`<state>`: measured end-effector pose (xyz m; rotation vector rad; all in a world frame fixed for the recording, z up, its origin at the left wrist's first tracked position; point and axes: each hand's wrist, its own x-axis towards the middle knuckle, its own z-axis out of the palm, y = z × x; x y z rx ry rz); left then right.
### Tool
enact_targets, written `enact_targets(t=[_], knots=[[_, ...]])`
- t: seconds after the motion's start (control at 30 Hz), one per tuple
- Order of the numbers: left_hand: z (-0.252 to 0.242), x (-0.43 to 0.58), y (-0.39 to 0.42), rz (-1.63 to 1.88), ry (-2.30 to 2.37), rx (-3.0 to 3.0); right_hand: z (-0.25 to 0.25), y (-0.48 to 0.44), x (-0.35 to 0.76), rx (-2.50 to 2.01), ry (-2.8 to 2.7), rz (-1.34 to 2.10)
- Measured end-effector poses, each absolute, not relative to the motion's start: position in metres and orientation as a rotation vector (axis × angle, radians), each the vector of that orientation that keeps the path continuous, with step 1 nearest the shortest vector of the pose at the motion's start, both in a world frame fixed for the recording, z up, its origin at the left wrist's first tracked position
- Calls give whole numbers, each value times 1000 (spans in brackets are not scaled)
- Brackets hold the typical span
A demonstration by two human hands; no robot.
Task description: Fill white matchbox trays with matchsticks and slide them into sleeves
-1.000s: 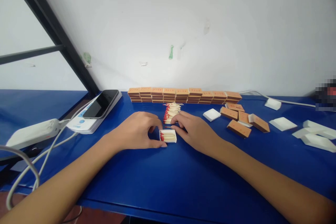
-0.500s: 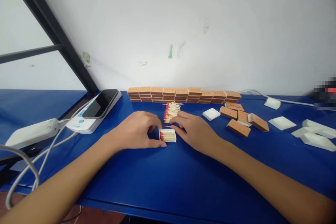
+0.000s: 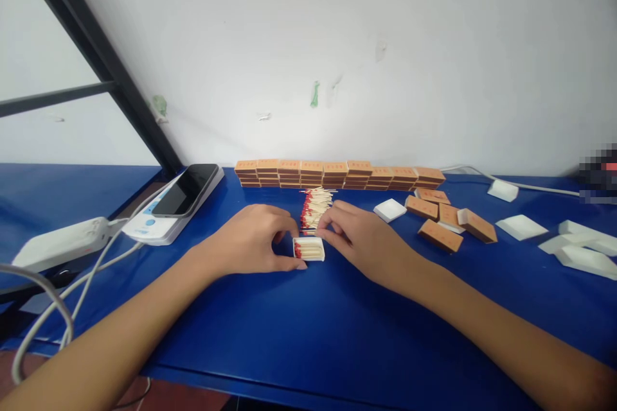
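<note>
A small white matchbox tray (image 3: pixel 322 258) lies on the blue table with red-headed matches (image 3: pixel 309 250) side by side in it. My left hand (image 3: pixel 255 239) steadies the tray, thumb at its near left corner and index finger at its far left side. Just beyond the tray, my right hand (image 3: pixel 359 237) has thumb and index fingertip pinched together at the end of a match (image 3: pixel 308 233), whose red head points left. Behind the fingers spreads a pile of loose matches (image 3: pixel 315 205), heads mostly to the left.
Stacked matchboxes (image 3: pixel 335 173) line the wall. To the right lie several loose matchbox sleeves (image 3: pixel 441 236) and white trays (image 3: pixel 521 227). A phone (image 3: pixel 187 191) rests on a white device (image 3: pixel 149 226) at left, beside a white power strip (image 3: pixel 62 247) and cables.
My right thumb and index finger have closed together at the match beyond the tray; they were farther apart before. My left hand and the tray have stayed in place.
</note>
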<state>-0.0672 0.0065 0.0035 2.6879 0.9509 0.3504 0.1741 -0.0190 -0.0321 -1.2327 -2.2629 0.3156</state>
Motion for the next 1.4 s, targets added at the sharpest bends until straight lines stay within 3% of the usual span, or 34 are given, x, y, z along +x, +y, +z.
enact_targets(t=[0.2, 0.53, 1.4], knots=[[3, -67, 7, 357, 942, 2698, -31, -27, 167, -1150, -2309, 399], [4, -68, 7, 341, 934, 2698, -43, -3, 182, -1222, -2298, 195], [4, -68, 6, 353, 926, 2713, -46, -3, 185, -1263, -2395, 146]])
